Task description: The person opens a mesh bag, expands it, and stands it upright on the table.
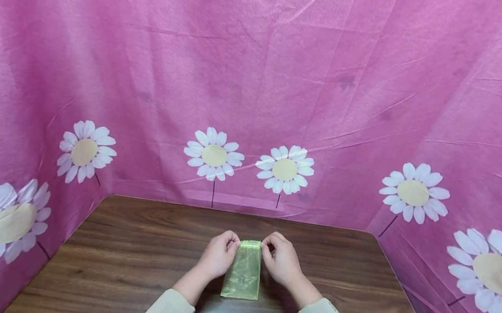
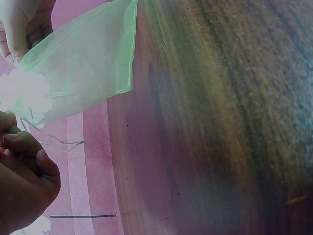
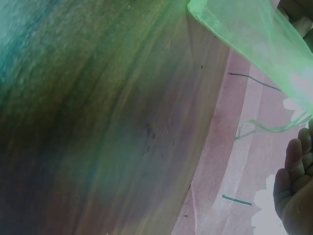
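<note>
A sheer yellow-green drawstring pouch (image 1: 242, 274) hangs upright between both hands, its top edge drawn straight. At the pouch's upper left corner, my left hand (image 1: 220, 253) pinches the edge between thumb and fingers. The right hand (image 1: 282, 258) pinches the upper right corner in the same way. Thin drawstring loops (image 2: 54, 139) dangle beside the left hand in the left wrist view. In the right wrist view, a ribbon loop (image 3: 269, 128) hangs near the right hand (image 3: 298, 186). Through the thin fabric no contents can be made out.
Beneath the hands lies a dark brown wood-grain table (image 1: 137, 246). A pink cloth (image 1: 257, 78) printed with white daisies stands behind it and at both sides.
</note>
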`<action>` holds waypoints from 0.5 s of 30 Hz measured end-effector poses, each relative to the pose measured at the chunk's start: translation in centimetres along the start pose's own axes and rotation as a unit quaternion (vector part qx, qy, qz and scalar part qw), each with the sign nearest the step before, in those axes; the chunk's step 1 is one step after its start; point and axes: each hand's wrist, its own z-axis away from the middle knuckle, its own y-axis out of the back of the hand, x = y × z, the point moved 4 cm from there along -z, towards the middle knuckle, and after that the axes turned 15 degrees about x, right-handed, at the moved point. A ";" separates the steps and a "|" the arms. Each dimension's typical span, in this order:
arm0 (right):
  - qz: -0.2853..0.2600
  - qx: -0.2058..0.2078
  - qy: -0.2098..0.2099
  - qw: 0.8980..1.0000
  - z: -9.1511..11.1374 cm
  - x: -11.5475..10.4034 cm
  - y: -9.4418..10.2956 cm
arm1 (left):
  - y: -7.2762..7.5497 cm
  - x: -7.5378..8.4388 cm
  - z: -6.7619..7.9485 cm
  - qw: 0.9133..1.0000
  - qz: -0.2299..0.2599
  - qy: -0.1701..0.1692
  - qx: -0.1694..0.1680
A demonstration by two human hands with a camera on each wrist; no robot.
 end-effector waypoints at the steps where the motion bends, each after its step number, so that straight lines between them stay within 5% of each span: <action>1: 0.000 0.001 0.001 1.000 0.0 0.0 0.0 | 0.0 0.0 0.0 1.000 0.000 0.000 0.000; 15: 0.010 -0.001 0.011 1.000 0.0 0.2 0.4 | 0.4 0.5 0.3 1.000 0.008 -0.011 0.001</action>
